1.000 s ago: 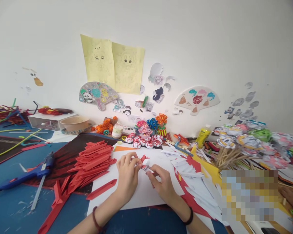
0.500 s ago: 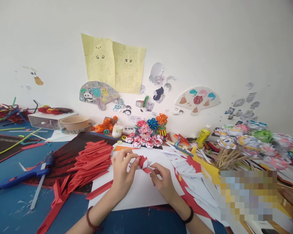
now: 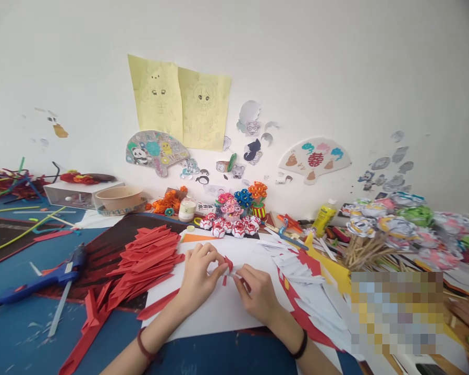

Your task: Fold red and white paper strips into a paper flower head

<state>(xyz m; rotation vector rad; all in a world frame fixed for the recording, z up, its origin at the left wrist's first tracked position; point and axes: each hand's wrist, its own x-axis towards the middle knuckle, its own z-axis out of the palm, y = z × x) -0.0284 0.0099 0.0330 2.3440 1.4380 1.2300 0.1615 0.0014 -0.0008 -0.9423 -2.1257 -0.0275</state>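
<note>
At my nine o'clock a blue glue gun (image 3: 42,278) lies on the tabletop (image 3: 19,333). Just right of it, towards ten o'clock from my hands, sits a heap of red strips (image 3: 146,258), with one loose strip (image 3: 158,311) lying at its near edge on the white sheet (image 3: 219,310).

My left hand (image 3: 197,278) rests on that sheet, fingers curled and pinched on a small red-and-white paper piece (image 3: 229,265). My right hand (image 3: 256,291) meets it from three o'clock, fingertips closed on the same piece, so both hands are together with the piece clamped between them, low over the sheet at the middle of my view. I cannot tell the exact fold of the piece; it is mostly hidden by fingers.

At twelve o'clock beyond the hands stands a row of paper balls (image 3: 230,227). At two o'clock lies a pile of white strips (image 3: 297,265), and farther right a cluster of paper flowers (image 3: 394,226).
</note>
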